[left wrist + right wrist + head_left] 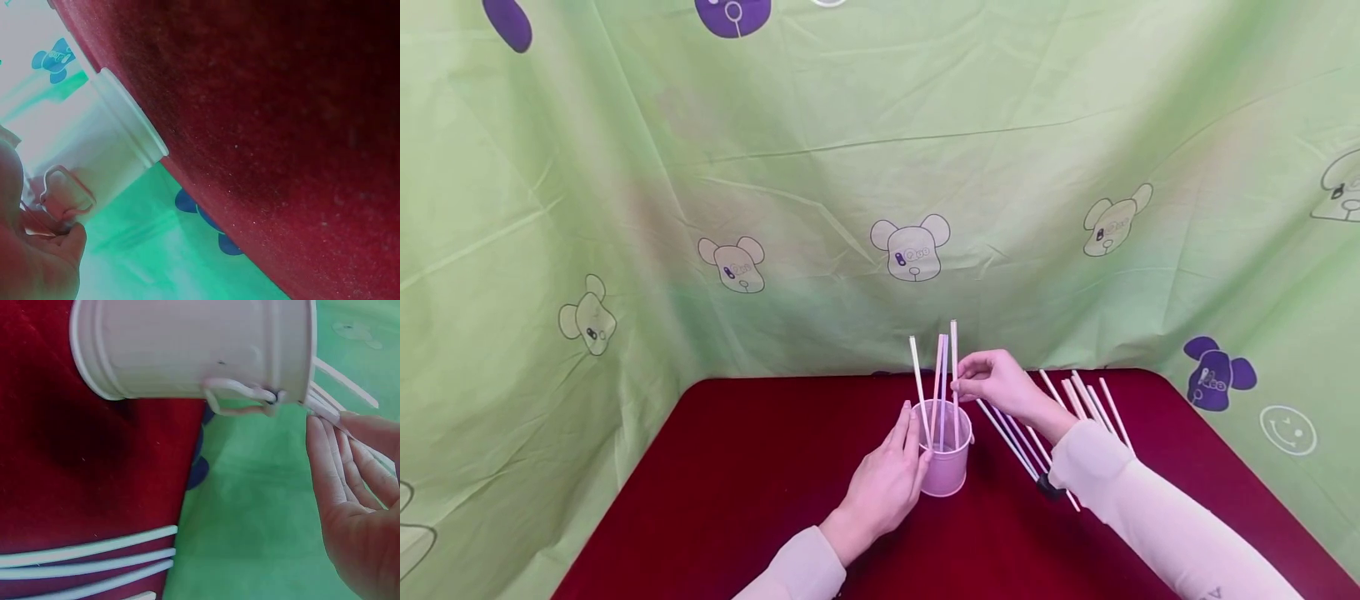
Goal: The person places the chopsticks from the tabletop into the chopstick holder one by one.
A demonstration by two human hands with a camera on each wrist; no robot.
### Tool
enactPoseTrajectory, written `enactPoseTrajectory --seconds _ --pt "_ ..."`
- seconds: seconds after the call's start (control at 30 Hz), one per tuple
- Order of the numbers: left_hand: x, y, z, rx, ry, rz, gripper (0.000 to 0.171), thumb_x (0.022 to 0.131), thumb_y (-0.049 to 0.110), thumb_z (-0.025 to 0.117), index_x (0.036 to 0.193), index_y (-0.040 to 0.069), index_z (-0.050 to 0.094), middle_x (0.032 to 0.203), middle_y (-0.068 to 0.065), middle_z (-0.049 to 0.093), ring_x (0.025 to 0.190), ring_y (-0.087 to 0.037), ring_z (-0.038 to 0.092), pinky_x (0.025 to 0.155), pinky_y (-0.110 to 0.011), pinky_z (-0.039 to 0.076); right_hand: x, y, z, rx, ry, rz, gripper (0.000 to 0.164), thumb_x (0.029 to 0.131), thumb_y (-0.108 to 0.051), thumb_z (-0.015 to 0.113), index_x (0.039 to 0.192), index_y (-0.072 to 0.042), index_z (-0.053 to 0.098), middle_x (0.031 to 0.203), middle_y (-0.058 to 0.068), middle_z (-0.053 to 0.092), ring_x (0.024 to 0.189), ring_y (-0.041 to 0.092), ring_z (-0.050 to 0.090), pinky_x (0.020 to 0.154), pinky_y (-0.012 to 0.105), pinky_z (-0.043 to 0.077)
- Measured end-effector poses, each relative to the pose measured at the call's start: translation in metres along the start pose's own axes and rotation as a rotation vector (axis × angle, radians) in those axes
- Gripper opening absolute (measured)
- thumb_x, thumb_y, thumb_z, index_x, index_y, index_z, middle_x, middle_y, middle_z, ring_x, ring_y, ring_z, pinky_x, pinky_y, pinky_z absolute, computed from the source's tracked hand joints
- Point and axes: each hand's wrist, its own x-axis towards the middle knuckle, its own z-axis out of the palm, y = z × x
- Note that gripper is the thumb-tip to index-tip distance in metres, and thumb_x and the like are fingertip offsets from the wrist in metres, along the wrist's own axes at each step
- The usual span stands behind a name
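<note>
A small pale pink bucket (943, 473) stands upright on the dark red table. My left hand (883, 479) rests against its left side with straight fingers, fingertips at the rim. In the left wrist view, the thumb lies near the small wire handle (74, 187). My right hand (996, 383) pinches a long, thin pale stick (954, 350) between thumb and fingertips over the bucket's right rim. The stick's lower end is inside the bucket. A pale yellow stick (917, 367), a pink stick (936, 375) and a lilac stick (943, 367) lean inside the bucket.
Several loose pastel sticks (1011, 442) lie on the table (760, 483) to the right, partly under my right forearm. A small black object (1049, 486) shows beside my right cuff. A green printed cloth (820, 192) hangs behind and at both sides.
</note>
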Motion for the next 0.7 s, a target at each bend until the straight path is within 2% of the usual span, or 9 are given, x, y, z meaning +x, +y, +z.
enactPoseTrajectory --seconds 0.3,0.53,0.7 --pt "0.001 0.000 0.001 -0.001 -0.006 -0.007 0.060 0.102 0.040 0.025 0.146 -0.002 0.028 0.152 -0.018 0.022 0.128 -0.021 0.044 0.075 -0.031 0.054 -0.001 0.002 0.008 -0.039 0.003 0.011 0.021 0.079 0.001 0.071 0.095 0.012 0.063 0.084 0.024 0.064 0.077 0.031 0.067 0.075 0.044 0.054" --pt "0.000 0.000 0.001 -0.005 -0.014 -0.003 0.060 0.102 0.039 0.026 0.146 -0.002 0.026 0.153 -0.018 0.020 0.129 -0.022 0.042 0.077 -0.030 0.054 -0.003 0.015 0.014 -0.092 0.077 0.030 0.023 0.077 -0.010 0.076 0.093 0.004 0.067 0.082 0.017 0.068 0.075 0.021 0.066 0.071 0.030 0.054" --pt "0.000 0.000 0.001 0.000 0.002 0.005 0.061 0.102 0.039 0.025 0.146 -0.002 0.026 0.153 -0.019 0.021 0.128 -0.022 0.043 0.075 -0.030 0.054 -0.006 0.020 0.019 -0.075 0.120 0.051 0.024 0.077 -0.013 0.077 0.092 0.002 0.068 0.083 0.013 0.068 0.074 0.014 0.065 0.068 0.024 0.051"
